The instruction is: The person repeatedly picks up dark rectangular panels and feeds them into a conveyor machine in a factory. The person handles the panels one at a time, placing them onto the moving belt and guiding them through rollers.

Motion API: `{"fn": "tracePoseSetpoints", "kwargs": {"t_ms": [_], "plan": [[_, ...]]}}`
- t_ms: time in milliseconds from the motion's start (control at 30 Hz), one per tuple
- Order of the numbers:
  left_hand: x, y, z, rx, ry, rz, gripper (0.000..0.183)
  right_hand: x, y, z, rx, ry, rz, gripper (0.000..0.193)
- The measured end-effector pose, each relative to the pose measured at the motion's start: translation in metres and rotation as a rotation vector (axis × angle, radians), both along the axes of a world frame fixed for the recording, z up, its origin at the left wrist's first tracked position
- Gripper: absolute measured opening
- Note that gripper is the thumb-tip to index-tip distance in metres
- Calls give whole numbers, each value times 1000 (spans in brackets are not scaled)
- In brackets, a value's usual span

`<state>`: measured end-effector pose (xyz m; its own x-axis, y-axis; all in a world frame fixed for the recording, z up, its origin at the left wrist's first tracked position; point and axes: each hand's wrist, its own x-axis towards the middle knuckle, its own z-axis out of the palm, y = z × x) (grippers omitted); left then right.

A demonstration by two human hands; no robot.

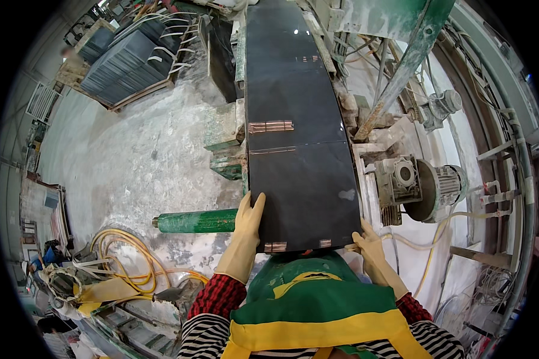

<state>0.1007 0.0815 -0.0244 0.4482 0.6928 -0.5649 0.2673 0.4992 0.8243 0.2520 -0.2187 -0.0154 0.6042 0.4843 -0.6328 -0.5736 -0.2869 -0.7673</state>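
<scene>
A long, glossy dark slab (308, 197) lies flat in front of me, its near end close to my apron. At its left edge is my left hand (244, 233) in a cream rubber glove, thumb and a finger showing at the rim; the other fingers are hidden. My right hand (374, 254), gloved the same way, holds the slab near its right near corner, its fingers partly out of sight. Beyond a thin seam, another dark slab (287, 90) continues away from me. Copper-coloured streaks show on both surfaces.
A green roller (197, 221) sticks out left of my left hand. Coiled yellow hoses (129, 257) lie on the floor at lower left. Strapped slabs (132, 66) stand on a pallet at far left. A motor (446, 185) and a green slanted beam (401, 72) flank the right side.
</scene>
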Motion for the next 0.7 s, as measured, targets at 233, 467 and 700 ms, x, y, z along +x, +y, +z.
{"fn": "tracePoseSetpoints", "kwargs": {"t_ms": [233, 467, 700], "plan": [[4, 6, -3, 76, 39, -79, 54, 5, 4, -5, 35, 2, -20, 58], [8, 6, -21, 297, 226, -88, 57, 8, 3, -22, 14, 1, -16, 62], [14, 12, -18, 269, 175, -126, 60, 25, -4, -28, -96, -161, 184, 69]]}}
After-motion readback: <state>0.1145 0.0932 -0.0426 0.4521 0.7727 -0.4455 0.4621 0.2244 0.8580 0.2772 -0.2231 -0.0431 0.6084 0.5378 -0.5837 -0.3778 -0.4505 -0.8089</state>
